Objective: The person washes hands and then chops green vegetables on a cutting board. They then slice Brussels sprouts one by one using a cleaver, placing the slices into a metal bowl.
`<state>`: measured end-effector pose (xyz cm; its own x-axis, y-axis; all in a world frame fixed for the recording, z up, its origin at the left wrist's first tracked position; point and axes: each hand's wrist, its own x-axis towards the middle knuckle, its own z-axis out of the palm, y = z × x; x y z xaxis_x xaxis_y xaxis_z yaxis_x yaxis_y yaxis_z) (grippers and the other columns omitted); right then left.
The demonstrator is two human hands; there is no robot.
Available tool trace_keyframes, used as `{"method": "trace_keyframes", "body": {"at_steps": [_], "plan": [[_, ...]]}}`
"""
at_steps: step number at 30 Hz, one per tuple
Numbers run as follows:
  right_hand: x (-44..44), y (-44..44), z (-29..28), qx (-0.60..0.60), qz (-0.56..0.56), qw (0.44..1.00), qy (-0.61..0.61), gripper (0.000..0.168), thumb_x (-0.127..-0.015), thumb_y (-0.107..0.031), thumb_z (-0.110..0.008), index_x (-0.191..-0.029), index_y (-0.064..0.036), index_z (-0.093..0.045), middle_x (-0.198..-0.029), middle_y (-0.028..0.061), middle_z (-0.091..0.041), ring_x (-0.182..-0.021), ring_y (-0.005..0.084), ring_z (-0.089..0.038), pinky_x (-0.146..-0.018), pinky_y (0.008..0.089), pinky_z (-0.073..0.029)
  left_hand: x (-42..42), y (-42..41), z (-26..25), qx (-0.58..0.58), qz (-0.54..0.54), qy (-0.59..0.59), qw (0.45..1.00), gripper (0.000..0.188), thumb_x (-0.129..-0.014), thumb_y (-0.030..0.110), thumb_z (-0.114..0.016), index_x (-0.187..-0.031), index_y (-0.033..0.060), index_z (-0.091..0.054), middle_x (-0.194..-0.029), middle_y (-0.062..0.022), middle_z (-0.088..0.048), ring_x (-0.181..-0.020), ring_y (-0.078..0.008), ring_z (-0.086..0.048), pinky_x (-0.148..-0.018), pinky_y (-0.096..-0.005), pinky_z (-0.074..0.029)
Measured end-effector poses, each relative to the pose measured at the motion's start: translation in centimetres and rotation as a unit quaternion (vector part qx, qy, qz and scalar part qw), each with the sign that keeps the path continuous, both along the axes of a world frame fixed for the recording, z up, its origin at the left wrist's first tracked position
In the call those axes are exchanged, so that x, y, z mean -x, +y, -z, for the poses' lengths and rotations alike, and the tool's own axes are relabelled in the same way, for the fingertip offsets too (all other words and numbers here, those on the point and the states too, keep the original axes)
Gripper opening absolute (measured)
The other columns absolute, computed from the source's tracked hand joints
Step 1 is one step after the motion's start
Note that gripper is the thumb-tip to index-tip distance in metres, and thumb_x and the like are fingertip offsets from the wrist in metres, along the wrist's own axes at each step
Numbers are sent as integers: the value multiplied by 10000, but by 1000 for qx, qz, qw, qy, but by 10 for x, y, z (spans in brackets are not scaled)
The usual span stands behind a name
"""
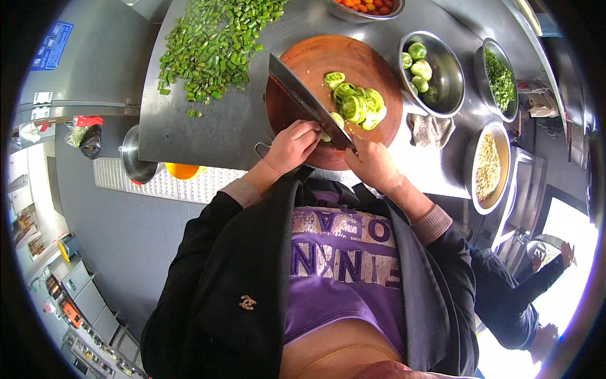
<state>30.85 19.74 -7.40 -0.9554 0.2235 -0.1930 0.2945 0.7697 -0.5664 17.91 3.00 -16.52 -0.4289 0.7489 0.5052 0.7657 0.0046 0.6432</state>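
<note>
My right hand point(374, 163) grips a broad-bladed kitchen knife point(303, 97) near its heel. The blade slants from there to the upper left across a round wooden chopping board point(310, 57). On the near side of the blade, my left hand point(296, 143) pinches a green tomato point(325, 137), mostly hidden by fingers and blade. A single slice point(337, 120) lies against the knife's far side. Beyond it, a heap of green tomato slices point(357, 105) leans together on the board.
Chopped green peppers or beans point(215, 52) cover the steel table point(189, 137) at left. To the right stand bowls of whole green tomatoes point(420, 68), chopped greens point(499, 80) and pale chopped bits point(487, 166). A cloth point(431, 130) lies beside the board. Another person point(506, 293) is at lower right.
</note>
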Motion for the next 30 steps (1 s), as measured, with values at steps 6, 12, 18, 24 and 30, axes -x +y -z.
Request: {"method": "trace_keyframes", "body": {"at_steps": [6, 12, 18, 24, 30], "plan": [[-12, 8, -50, -1, -43, 998, -49, 169, -868, -183, -541, -871, -14, -554, -648, 245, -601, -621, 432, -616, -594, 512, -502, 1, -4, 11, 8, 14, 41, 999, 112, -782, 65, -670, -881, 39, -623, -1044, -89, -603, -886, -275, -610, -768, -356, -525], [-29, 11, -61, -1, -49, 995, -84, 162, -867, -152, -527, -902, 4, -543, -660, 250, -604, -632, 436, -617, -602, 507, -505, 0, -5, 13, 16, 9, 51, 999, 139, -784, 74, -664, -916, 41, -632, -1064, -89, -598, -892, -265, -607, -778, -351, -523], [3, -1, -9, 14, -20, 999, -44, 212, -867, -184, -529, -921, 21, -549, -692, 280, -608, -668, 456, -619, -622, 524, -504, -1, -4, 6, 18, 9, 29, 999, 153, -785, 65, -674, -930, 33, -639, -1040, -94, -603, -912, -283, -611, -782, -364, -527], [9, 0, -8, 46, -11, 999, -8, 244, -865, -188, -530, -981, 24, -563, -719, 287, -616, -687, 459, -622, -631, 529, -501, -1, -4, 2, 14, 6, 25, 1000, 147, -786, 64, -677, -931, 40, -662, -1023, -89, -604, -912, -278, -613, -772, -361, -531], [-20, 12, -53, 32, -38, 996, -77, 206, -865, -164, -533, -981, 5, -555, -666, 261, -597, -658, 440, -619, -615, 513, -499, 0, -6, 11, 18, 6, 46, 999, 144, -776, 77, -666, -917, 49, -661, -1023, -71, -606, -890, -257, -611, -755, -345, -529]]}}
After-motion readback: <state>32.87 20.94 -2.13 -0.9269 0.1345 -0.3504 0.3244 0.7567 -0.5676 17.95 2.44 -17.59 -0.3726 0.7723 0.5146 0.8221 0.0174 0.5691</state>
